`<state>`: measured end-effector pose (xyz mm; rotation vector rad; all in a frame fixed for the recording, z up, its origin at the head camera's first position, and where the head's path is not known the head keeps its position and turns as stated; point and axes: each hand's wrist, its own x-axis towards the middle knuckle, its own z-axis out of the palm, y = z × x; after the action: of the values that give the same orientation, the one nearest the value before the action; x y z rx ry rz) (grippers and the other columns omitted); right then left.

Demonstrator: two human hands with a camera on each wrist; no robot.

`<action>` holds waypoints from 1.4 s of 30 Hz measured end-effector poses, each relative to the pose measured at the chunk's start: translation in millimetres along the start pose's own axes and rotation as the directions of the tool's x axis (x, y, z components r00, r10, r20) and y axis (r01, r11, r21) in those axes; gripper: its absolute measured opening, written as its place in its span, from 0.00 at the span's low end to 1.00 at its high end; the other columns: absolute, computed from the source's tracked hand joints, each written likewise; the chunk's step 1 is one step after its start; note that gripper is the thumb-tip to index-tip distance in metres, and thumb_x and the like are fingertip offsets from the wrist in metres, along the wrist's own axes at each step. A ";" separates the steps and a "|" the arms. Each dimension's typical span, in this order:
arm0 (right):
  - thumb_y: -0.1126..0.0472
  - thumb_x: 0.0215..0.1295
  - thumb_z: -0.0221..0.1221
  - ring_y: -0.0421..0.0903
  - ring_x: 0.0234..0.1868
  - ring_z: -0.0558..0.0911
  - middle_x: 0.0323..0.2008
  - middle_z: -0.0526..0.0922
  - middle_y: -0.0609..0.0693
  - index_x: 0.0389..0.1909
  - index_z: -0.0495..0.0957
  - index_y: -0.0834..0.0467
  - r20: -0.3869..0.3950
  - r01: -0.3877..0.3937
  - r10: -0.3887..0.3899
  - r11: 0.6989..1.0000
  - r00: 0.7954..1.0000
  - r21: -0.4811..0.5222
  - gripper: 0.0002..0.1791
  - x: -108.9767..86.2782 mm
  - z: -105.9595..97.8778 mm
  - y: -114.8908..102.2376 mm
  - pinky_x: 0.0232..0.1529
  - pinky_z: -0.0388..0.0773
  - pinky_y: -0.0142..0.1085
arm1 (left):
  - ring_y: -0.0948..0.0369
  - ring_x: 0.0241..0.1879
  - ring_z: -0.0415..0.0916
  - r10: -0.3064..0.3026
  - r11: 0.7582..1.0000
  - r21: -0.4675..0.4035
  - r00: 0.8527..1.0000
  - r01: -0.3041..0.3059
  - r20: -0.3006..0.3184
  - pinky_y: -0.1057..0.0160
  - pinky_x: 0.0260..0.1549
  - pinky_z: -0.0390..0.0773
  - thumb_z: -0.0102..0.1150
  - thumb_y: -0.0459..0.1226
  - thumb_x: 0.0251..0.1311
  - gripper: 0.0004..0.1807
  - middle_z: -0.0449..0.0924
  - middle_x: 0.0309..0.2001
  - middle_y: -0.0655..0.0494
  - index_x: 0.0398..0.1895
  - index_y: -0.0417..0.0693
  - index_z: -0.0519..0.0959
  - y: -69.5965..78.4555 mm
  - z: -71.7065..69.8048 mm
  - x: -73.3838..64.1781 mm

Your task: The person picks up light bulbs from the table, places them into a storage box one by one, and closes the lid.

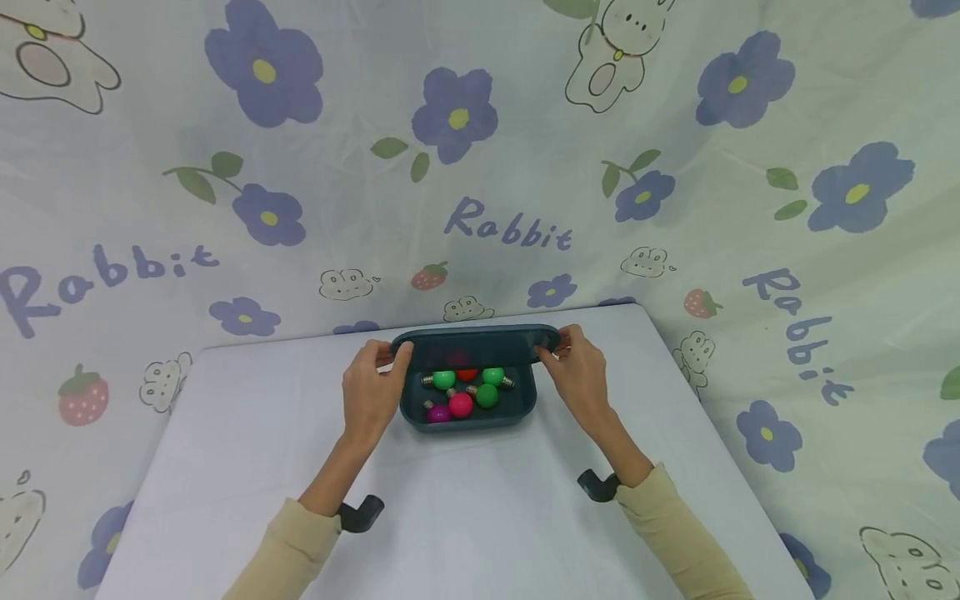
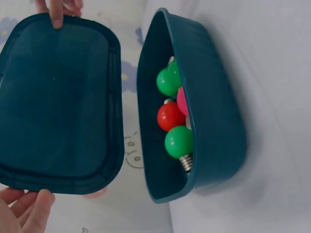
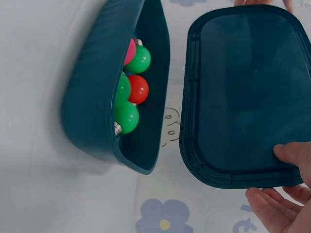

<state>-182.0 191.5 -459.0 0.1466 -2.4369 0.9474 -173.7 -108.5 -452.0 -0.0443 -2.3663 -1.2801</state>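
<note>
A dark teal lid (image 1: 472, 348) is held up by both hands, tilted above the far side of a matching box (image 1: 468, 427). My left hand (image 1: 372, 387) pinches the lid's left end, thumb on its inner face. At the other end my right hand (image 1: 579, 373) grips it the same way. Inside the box lie several small colored bulbs with screw bases: a pink bulb (image 1: 461, 405), a purple bulb (image 1: 437, 413), a red bulb (image 3: 139, 89) and green bulbs, one green bulb (image 2: 179, 141) near the box's end in the left wrist view.
The box stands on a table with a white cloth (image 1: 480, 517), toward its far edge. Behind and beside the table hangs a curtain (image 1: 517, 167) printed with flowers, rabbits and strawberries. A dark curved piece (image 1: 362, 514) sits at each wrist.
</note>
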 end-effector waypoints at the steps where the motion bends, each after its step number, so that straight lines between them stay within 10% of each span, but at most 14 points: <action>1: 0.61 0.59 0.72 0.52 0.35 0.86 0.34 0.85 0.58 0.43 0.76 0.65 0.000 -0.003 0.003 1.000 1.000 0.005 0.18 -0.1 -0.3 -0.3 0.36 0.83 0.45 | 0.45 0.45 0.83 -0.011 1.000 -0.006 1.000 0.011 0.004 0.46 0.42 0.82 0.56 0.53 0.70 0.26 0.83 0.43 0.40 0.45 0.35 0.79 0.2 -0.1 -0.3; 18: 0.38 0.66 0.61 0.53 0.51 0.84 0.49 0.82 0.61 0.56 0.73 0.65 0.193 -0.264 0.225 0.942 0.955 0.206 0.35 -7.2 -1.8 -1.5 0.51 0.81 0.45 | 0.48 0.51 0.82 -0.089 0.990 -0.105 0.995 0.092 0.034 0.50 0.51 0.80 0.54 0.55 0.71 0.28 0.83 0.49 0.41 0.49 0.36 0.80 0.6 -3.5 -0.6; 31: 0.37 0.68 0.59 0.56 0.54 0.82 0.53 0.82 0.63 0.57 0.75 0.66 0.206 -0.303 0.261 0.929 0.943 0.214 0.36 -6.6 -6.4 -8.2 0.52 0.80 0.48 | 0.49 0.59 0.76 -0.129 0.978 -0.154 0.987 0.143 0.098 0.52 0.57 0.75 0.53 0.55 0.71 0.29 0.79 0.56 0.42 0.57 0.37 0.77 -2.6 -5.1 -6.1; 42: 0.41 0.66 0.63 0.56 0.59 0.79 0.60 0.78 0.63 0.65 0.70 0.66 0.305 -0.352 0.270 0.900 0.913 0.257 0.38 -7.8 -9.2 -5.8 0.55 0.78 0.48 | 0.49 0.71 0.61 -0.225 0.955 -0.129 0.936 0.267 0.270 0.47 0.67 0.61 0.50 0.60 0.70 0.40 0.66 0.71 0.42 0.73 0.42 0.63 -6.6 -8.5 -6.7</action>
<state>-169.7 192.5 -453.7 -0.0191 -2.5834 1.5418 -166.1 -117.8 -455.9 0.0437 -2.5354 -1.6780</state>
